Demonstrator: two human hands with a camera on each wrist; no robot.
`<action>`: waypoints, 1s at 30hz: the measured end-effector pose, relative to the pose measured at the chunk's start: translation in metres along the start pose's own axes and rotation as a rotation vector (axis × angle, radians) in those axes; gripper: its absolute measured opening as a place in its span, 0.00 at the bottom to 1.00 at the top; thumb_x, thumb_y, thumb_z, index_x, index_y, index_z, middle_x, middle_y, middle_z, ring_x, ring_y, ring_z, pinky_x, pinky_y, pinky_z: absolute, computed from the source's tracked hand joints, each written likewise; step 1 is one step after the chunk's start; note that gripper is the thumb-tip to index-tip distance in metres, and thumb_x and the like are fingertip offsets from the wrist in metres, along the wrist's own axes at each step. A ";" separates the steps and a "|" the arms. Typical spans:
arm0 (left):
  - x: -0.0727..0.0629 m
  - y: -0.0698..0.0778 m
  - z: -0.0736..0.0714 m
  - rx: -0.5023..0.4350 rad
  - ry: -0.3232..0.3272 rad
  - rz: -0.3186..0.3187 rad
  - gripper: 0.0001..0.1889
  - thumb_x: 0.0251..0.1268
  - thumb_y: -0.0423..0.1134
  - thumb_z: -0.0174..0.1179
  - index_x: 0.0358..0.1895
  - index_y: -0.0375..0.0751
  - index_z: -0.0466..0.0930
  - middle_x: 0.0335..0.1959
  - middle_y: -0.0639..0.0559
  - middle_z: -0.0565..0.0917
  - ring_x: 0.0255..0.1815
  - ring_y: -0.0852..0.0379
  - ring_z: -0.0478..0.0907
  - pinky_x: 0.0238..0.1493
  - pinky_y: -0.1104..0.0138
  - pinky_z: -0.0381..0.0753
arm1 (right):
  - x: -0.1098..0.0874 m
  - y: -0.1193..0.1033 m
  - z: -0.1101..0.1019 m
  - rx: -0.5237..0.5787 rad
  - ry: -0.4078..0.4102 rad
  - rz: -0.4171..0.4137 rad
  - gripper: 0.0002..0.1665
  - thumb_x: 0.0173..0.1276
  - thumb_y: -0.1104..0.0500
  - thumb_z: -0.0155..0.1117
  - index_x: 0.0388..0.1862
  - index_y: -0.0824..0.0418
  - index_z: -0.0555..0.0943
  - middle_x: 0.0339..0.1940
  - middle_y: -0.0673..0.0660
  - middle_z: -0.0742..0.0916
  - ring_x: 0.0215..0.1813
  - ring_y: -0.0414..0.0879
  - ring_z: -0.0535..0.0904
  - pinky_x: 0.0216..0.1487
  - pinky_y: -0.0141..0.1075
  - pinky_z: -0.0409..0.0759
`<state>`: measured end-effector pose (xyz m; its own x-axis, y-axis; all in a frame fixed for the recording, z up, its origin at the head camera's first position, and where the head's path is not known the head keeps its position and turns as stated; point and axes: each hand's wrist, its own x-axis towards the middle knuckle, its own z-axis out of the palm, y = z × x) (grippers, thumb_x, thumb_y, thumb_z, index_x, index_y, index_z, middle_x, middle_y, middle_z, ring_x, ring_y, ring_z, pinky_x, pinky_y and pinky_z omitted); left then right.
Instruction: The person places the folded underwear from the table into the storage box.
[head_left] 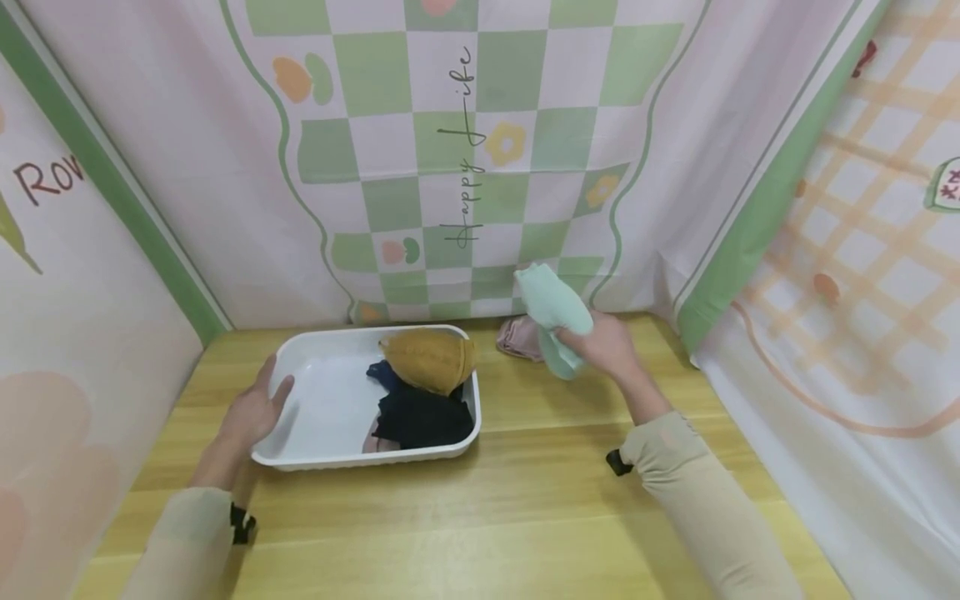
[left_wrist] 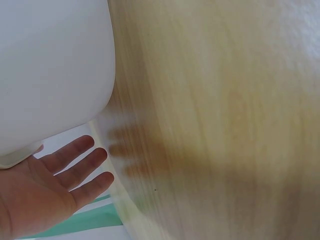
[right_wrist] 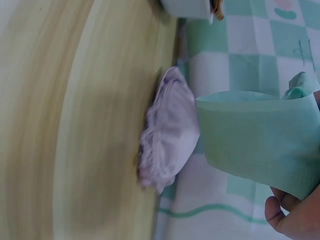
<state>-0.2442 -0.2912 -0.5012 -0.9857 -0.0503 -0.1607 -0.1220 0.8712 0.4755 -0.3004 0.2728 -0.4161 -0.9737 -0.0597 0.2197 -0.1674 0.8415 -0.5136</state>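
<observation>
At the tray's left end my left hand [head_left: 251,412] rests with its thumb over the rim. In the left wrist view several fingers [left_wrist: 82,170] extend straight and spread below the white tray [left_wrist: 55,65]. My right hand [head_left: 603,343] holds a soft mint-green garment [head_left: 551,300] above the table's far right part, pinching it with the thumb on the near side. An open-edged fold of it shows in the right wrist view. Below lies a pale pink lace-trimmed garment [right_wrist: 172,132], partly hidden in the head view by the mint-green one.
In the right half of the white tray [head_left: 315,400] lie a mustard garment [head_left: 431,358], a black one [head_left: 423,417], a dark blue piece [head_left: 384,375] and some pink fabric [head_left: 386,445]. A printed curtain [head_left: 510,150] hangs along the back edge of the wooden table [head_left: 450,525].
</observation>
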 end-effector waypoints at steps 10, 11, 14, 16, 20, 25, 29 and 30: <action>0.001 -0.001 0.000 -0.004 0.001 0.003 0.43 0.76 0.68 0.21 0.80 0.41 0.24 0.75 0.20 0.51 0.70 0.18 0.56 0.71 0.32 0.59 | -0.004 -0.037 0.006 0.056 -0.054 -0.036 0.22 0.62 0.41 0.67 0.37 0.59 0.82 0.33 0.59 0.89 0.32 0.51 0.83 0.30 0.37 0.80; 0.002 -0.001 0.000 -0.005 0.001 0.002 0.43 0.76 0.68 0.21 0.80 0.41 0.25 0.75 0.20 0.51 0.70 0.18 0.56 0.71 0.33 0.59 | -0.004 -0.040 0.007 0.060 -0.058 -0.043 0.22 0.62 0.41 0.67 0.37 0.60 0.82 0.33 0.59 0.89 0.32 0.51 0.83 0.30 0.37 0.80; 0.002 0.000 0.000 -0.006 0.002 0.001 0.43 0.76 0.68 0.21 0.80 0.41 0.25 0.75 0.20 0.51 0.71 0.18 0.56 0.71 0.33 0.59 | -0.005 -0.052 0.009 0.060 -0.064 -0.068 0.23 0.61 0.41 0.67 0.38 0.60 0.82 0.32 0.59 0.89 0.31 0.51 0.84 0.29 0.37 0.80; 0.002 0.000 0.000 -0.006 -0.001 -0.001 0.43 0.76 0.68 0.21 0.80 0.41 0.24 0.75 0.20 0.51 0.71 0.18 0.56 0.71 0.33 0.59 | -0.006 -0.060 0.011 0.072 -0.064 -0.088 0.23 0.61 0.42 0.68 0.39 0.60 0.82 0.32 0.59 0.89 0.31 0.50 0.84 0.29 0.38 0.80; 0.001 0.001 -0.001 -0.006 -0.002 -0.001 0.43 0.76 0.68 0.20 0.80 0.41 0.24 0.75 0.20 0.50 0.71 0.18 0.56 0.71 0.33 0.59 | -0.007 -0.076 0.013 0.081 -0.061 -0.113 0.22 0.59 0.43 0.69 0.39 0.59 0.83 0.31 0.58 0.89 0.30 0.50 0.83 0.29 0.38 0.80; 0.002 0.001 -0.001 -0.005 0.000 0.001 0.43 0.76 0.68 0.21 0.80 0.41 0.24 0.75 0.20 0.51 0.71 0.18 0.56 0.71 0.33 0.59 | -0.008 -0.088 0.016 0.073 -0.074 -0.144 0.21 0.59 0.42 0.69 0.40 0.58 0.83 0.30 0.56 0.89 0.30 0.48 0.83 0.29 0.38 0.80; 0.002 0.000 -0.002 -0.003 -0.002 -0.001 0.43 0.76 0.68 0.21 0.80 0.41 0.24 0.75 0.20 0.51 0.71 0.18 0.56 0.71 0.33 0.59 | -0.007 -0.093 0.019 0.034 -0.085 -0.155 0.22 0.60 0.40 0.67 0.39 0.56 0.82 0.31 0.55 0.89 0.31 0.48 0.83 0.30 0.40 0.80; 0.002 0.000 -0.002 -0.002 -0.002 -0.001 0.43 0.76 0.68 0.21 0.80 0.41 0.24 0.75 0.20 0.51 0.71 0.18 0.56 0.71 0.33 0.59 | -0.008 -0.094 0.020 0.021 -0.086 -0.152 0.22 0.59 0.39 0.67 0.39 0.56 0.82 0.31 0.55 0.89 0.31 0.48 0.83 0.30 0.41 0.80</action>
<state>-0.2459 -0.2921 -0.5000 -0.9853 -0.0504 -0.1633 -0.1236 0.8702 0.4770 -0.2801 0.1835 -0.3858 -0.9465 -0.2318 0.2247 -0.3159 0.8081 -0.4972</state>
